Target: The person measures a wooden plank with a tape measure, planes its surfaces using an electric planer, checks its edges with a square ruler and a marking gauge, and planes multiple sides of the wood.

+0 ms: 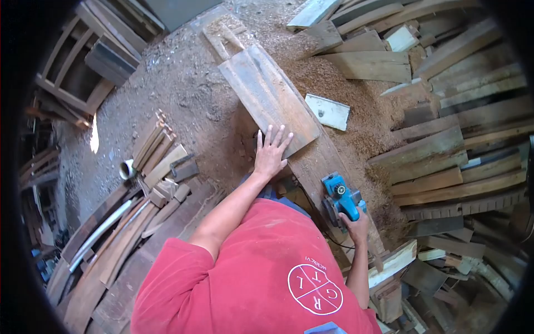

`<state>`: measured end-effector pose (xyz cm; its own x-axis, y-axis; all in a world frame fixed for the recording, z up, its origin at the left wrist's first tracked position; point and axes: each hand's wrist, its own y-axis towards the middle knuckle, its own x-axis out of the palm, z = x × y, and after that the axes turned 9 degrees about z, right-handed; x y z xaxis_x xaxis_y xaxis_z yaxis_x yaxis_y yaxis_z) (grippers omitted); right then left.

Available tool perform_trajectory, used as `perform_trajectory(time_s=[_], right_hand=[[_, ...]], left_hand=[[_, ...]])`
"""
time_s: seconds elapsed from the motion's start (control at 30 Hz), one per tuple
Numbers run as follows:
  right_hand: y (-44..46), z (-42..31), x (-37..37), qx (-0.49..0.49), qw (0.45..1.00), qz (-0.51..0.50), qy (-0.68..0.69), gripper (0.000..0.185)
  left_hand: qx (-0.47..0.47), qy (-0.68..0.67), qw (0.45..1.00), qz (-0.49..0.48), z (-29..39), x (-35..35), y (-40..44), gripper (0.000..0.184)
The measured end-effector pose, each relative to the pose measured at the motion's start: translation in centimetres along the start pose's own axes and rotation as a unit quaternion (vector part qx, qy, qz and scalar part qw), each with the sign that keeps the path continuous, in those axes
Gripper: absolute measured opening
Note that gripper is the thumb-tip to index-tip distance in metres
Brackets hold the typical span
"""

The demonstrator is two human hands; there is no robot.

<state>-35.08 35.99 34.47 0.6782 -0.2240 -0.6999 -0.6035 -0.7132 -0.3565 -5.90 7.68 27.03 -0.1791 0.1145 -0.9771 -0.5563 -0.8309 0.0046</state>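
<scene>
The board (270, 92) is lying flat on the far half of the bench (316, 157), and the planer (340, 195) is sitting on the bench's near half, apart from the board. The left hand (270, 153) is resting palm down on the board's near end, fingers spread and gripping nothing. The right hand (356, 225) is wrapping around the planer's handle at the rear; whether a finger is touching the trigger, I cannot tell.

The board is looking stiff and fairly heavy, being long, broad and solid, so one palm is probably steadying it well enough but not lifting it. For carrying, both long edges would be offering the best hold, near mid-length. Pale dust is covering part of its face, likely making it slippery under a bare palm, and its edges may be hiding splinters.

The planer is seeming compact but dense, its hard body best held by the rear handle, fingers away from the underside. A dark cord (335, 242) is hanging beside the bench's near half. Shavings (364, 142) are lying thickly to the bench's right.
</scene>
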Motion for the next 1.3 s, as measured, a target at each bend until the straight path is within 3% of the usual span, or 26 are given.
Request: perform_trajectory(time_s=[0.13, 0.23, 0.43, 0.53, 0.67, 0.73, 0.77, 0.87, 0.9, 0.93, 0.97, 1.3], right_hand=[[-0.3, -3.8, -0.1, -0.011, 1.000, 0.000, 0.005, 0.051], [0.1, -6.5, 0.3, -0.021, 0.999, -0.013, 0.020, 0.052], [3.6, -13.3, 2.6, -0.092, 0.994, -0.054, -0.014, 0.052], [4.6, -15.7, 4.0, -0.100, 0.990, -0.100, 0.017, 0.047], [5.7, -16.8, 6.4, -0.156, 0.982, -0.106, -0.019, 0.037], [5.5, -16.9, 7.9, -0.163, 0.980, -0.111, -0.025, 0.036], [5.4, -17.2, 8.6, -0.170, 0.979, -0.111, -0.029, 0.035], [4.6, -19.9, 9.8, -0.172, 0.983, -0.066, 0.009, 0.035], [4.3, -20.8, 10.1, -0.170, 0.984, -0.025, 0.039, 0.041], [4.8, -20.2, 10.6, -0.167, 0.985, -0.042, 0.004, 0.058], [5.0, -20.1, 10.9, -0.162, 0.986, -0.045, 0.000, 0.058], [8.3, -25.1, 14.4, -0.172, 0.982, -0.064, -0.041, 0.065]], left_hand=[[-0.128, -0.098, 0.986, 0.041, -1.0, 0.1, -2.0, 0.116], [-0.181, -0.135, 0.968, 0.107, -3.4, 2.1, -3.8, 0.104], [-0.216, -0.191, 0.950, 0.117, -5.0, 2.7, -3.0, 0.088], [-0.296, -0.369, 0.865, 0.165, -6.4, 2.8, -0.1, 0.079], [-0.403, -0.396, 0.804, 0.184, -9.4, 2.3, 4.6, 0.074], [-0.440, -0.419, 0.785, 0.118, -10.2, 0.1, 6.2, 0.064], [-0.442, -0.418, 0.785, 0.116, -10.9, 0.5, 6.0, 0.064], [-0.472, -0.505, 0.717, 0.087, -12.9, 0.9, 6.0, 0.049], [-0.474, -0.505, 0.716, 0.083, -13.4, 0.8, 5.8, 0.049], [-0.453, -0.550, 0.696, 0.089, -13.9, 0.7, 5.4, 0.049], [-0.433, -0.593, 0.672, 0.094, -14.4, 0.8, 4.9, 0.049], [-0.393, -0.585, 0.709, -0.010, -20.3, 3.1, 4.0, 0.061]])
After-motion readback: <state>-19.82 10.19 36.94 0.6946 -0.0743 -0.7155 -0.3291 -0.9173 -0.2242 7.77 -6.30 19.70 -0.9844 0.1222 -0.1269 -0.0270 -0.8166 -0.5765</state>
